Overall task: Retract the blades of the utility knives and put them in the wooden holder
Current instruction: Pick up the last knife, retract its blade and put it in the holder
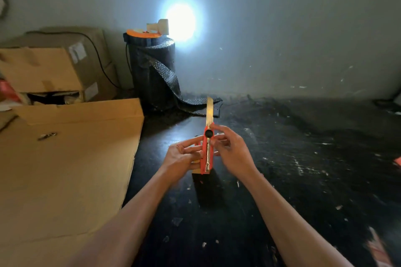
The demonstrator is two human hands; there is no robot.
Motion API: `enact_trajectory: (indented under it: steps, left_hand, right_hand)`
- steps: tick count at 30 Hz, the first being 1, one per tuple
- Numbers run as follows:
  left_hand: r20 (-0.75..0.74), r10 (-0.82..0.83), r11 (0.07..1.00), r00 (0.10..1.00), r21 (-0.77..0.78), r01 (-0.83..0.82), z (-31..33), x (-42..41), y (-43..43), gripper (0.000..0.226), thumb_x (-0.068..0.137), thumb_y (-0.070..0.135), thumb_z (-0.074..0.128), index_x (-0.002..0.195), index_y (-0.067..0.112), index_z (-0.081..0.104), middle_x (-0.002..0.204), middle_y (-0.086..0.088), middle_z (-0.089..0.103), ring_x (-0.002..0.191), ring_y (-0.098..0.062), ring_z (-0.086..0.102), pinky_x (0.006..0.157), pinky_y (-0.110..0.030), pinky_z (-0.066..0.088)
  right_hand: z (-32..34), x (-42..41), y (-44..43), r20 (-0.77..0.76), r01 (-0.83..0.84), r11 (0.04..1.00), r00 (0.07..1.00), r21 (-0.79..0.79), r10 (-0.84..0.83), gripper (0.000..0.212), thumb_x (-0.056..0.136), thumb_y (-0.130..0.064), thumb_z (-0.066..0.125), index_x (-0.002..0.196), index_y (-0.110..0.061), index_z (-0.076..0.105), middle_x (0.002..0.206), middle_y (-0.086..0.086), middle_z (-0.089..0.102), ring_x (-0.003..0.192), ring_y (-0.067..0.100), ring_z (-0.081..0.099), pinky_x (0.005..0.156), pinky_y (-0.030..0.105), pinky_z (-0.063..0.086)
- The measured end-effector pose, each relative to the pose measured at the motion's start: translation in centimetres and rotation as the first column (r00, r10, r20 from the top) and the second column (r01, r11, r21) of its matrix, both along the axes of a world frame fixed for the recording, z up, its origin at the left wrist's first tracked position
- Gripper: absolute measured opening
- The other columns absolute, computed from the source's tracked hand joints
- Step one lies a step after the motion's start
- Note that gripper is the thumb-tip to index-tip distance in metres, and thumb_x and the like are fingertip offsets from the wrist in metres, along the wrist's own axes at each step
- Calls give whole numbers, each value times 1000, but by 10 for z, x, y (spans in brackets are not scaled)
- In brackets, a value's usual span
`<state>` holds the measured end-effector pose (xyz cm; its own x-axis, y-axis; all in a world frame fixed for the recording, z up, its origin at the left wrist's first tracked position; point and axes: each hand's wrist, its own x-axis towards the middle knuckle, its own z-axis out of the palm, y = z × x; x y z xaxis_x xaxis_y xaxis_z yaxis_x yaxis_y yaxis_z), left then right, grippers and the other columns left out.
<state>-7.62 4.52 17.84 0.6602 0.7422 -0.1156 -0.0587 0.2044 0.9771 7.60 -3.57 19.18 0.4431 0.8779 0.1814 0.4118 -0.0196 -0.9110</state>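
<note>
The left hand [184, 155] curls its fingers against the left flank of an orange utility knife [207, 149], gripping the handle, while the right hand [230, 149] pinches the handle's upper right edge between thumb and fingertips, close to the round black locking knob [209, 133]. The knife is held upright above the dark floor, its plastic body smooth and slab-sided, with a metal slider track running down the face. Its blade [209, 111] is fully extended, a long flat strip of bare steel with a slanted tip, pointing up and away from the person.

Just behind and below the knife's base, a pale block of wood, apparently the wooden holder [198, 171], stands on the floor, mostly hidden by the hands and the knife.

The floor [303, 158] is black, glossy in patches and scattered with small pale scraps. It lies open to the right and toward the viewer. On the left, a broad flat sheet of corrugated cardboard [71, 169] ends in a straight edge near the left forearm, and taped cardboard boxes [54, 67] are stacked behind it. A standing roll of dark bubble wrap [154, 67], its loose end trailing across the floor, rises behind the blade against a grey wall [282, 28], where a bright lamp glare [181, 21] shines.
</note>
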Motion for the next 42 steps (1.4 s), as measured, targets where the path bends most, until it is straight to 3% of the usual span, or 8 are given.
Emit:
enact_trajectory:
  steps: [7,19,23,27,31,34,38,42]
  left_hand:
    - [46,-24,998,999,56,21,33,7,-2,50,92,-19,56,131,10,68,110,-15,80,91,-29,80,73,-39,66]
    - [87,14,998,996,65,-20,54,4,10,45,95,-8,62,134,14,66,113,-10,80,100,-24,79,74,-33,65]
    - [84,46,994,995,100,-55,56,8,11,44,96,-7,63,134,16,66,112,-8,80,99,-23,79,74,-33,65]
    - [87,67,991,994,108,-76,58,11,13,45,95,-8,62,133,16,66,110,-7,81,99,-25,79,76,-34,66]
    - [85,72,985,994,148,-84,59,14,13,45,94,-7,64,133,15,66,113,-11,80,99,-26,79,78,-34,66]
    - [76,91,982,993,158,-102,59,17,13,45,93,-7,65,133,14,66,111,-9,80,96,-26,80,77,-35,66]
    - [69,93,982,993,156,-102,61,18,17,45,93,-5,67,134,13,65,113,-11,80,100,-25,79,81,-37,66]
    - [56,106,978,993,174,-114,64,18,19,45,93,-5,68,135,13,66,110,-7,80,96,-21,80,71,-29,65]
  right_hand:
    - [32,6,-1,118,0,998,993,70,-8,20,99,-19,64,109,-35,72,110,-9,74,103,10,70,91,44,61]
    - [25,-4,-7,118,-53,998,992,24,50,20,97,-20,66,111,-34,72,118,-9,71,109,12,69,95,42,60]
    - [27,-3,-10,179,-53,999,983,10,51,23,97,-18,67,117,-29,72,118,-10,71,109,6,67,97,33,58]
    - [29,-3,-14,226,-60,998,973,11,56,33,96,-14,68,124,-32,69,122,-12,70,109,2,63,83,9,46]
    - [31,-7,-12,235,-9,999,972,32,1,21,94,-21,72,110,-32,64,108,-18,65,98,-2,61,78,10,48]
    - [33,-7,-11,223,18,999,975,31,-24,21,92,-30,73,106,-32,57,103,-18,63,88,-5,61,63,7,45]
    - [34,-4,-12,260,-35,999,965,22,28,32,96,-21,70,125,-32,62,115,-19,60,94,-7,58,64,1,44]
    - [38,-1,-9,274,-36,999,961,13,31,27,95,-19,70,117,-33,63,112,-19,61,91,-10,58,70,3,49]
